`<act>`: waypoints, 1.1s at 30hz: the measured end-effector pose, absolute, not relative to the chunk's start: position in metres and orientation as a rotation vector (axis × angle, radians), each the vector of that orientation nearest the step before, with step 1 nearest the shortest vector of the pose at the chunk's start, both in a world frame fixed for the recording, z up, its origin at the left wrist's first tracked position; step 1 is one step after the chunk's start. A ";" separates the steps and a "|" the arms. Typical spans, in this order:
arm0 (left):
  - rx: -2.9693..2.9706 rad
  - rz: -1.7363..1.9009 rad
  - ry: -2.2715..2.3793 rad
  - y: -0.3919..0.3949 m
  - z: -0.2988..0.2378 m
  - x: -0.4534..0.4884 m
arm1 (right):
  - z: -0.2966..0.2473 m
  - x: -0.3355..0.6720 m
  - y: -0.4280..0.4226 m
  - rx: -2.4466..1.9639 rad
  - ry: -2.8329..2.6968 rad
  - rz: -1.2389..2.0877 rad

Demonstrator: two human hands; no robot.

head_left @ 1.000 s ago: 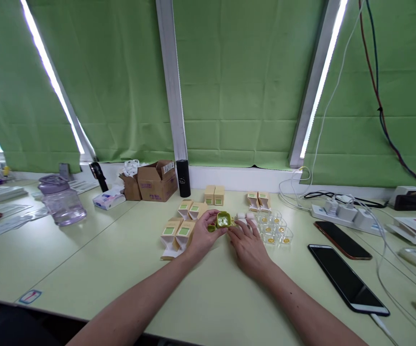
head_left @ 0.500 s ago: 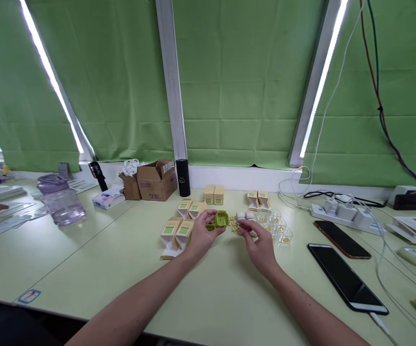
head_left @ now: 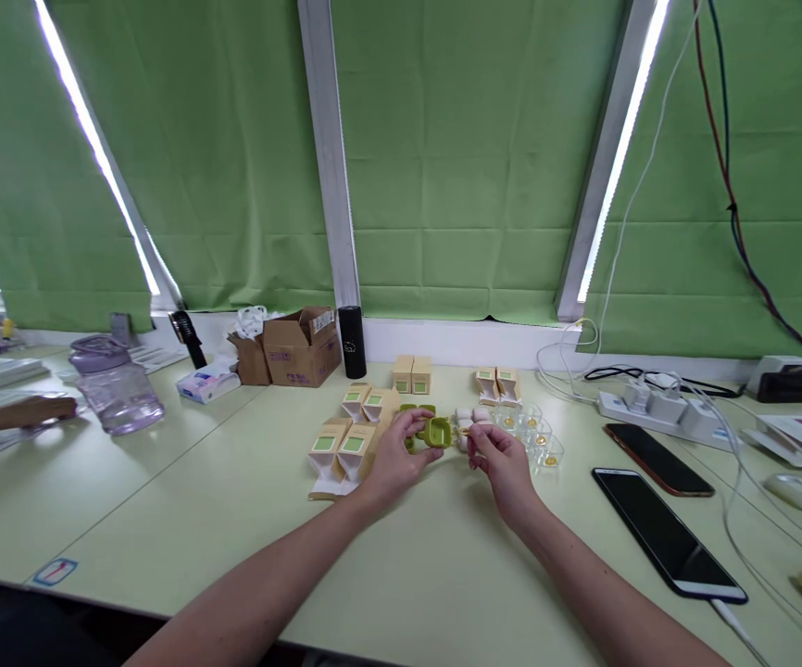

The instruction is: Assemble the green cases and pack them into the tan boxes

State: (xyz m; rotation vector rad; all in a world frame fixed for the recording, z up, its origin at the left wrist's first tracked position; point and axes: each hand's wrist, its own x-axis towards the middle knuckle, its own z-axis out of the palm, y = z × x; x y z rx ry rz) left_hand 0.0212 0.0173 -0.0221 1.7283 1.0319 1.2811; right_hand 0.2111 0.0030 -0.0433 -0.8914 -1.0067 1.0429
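Note:
Between thumb and fingers, my left hand [head_left: 401, 454] grips a small olive-green square cup [head_left: 437, 432], its hollow side facing me. Another green piece [head_left: 418, 409] shows just behind those fingers. My right hand [head_left: 502, 461] is closed in a pinch on a small yellowish piece [head_left: 466, 432], too small to name, right beside the cup. Several clear plastic cups [head_left: 548, 452] with gold-coloured centres stand beyond my right hand. Whitish-pink round pieces [head_left: 481, 415] sit in a group near them. Left of my left hand are open cardboard boxes [head_left: 340, 446] with green labels.
Behind stand closed small boxes [head_left: 412, 374], a brown carton [head_left: 302, 347] and a black bottle [head_left: 352, 343]. A purple jug [head_left: 115, 384] and tissue pack [head_left: 208, 382] are left, near another person's hand [head_left: 46, 409]. Phones [head_left: 669, 533], a power strip [head_left: 665, 412] and cables lie right.
The green cup has moved slightly right and down toward my right hand, which now pinches the small yellowish piece beside it. At left, the other person's hand has reached further right.

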 end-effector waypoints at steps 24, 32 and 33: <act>1.842 1.332 0.911 0.018 -0.029 0.022 | -0.045 0.208 -0.008 -0.876 -1.394 0.584; 2.034 1.380 0.803 0.012 -0.026 0.021 | -0.042 0.209 -0.012 -0.784 -1.616 0.118; 2.042 1.385 0.788 0.012 -0.026 0.021 | -0.042 0.209 -0.012 -0.768 -1.642 0.058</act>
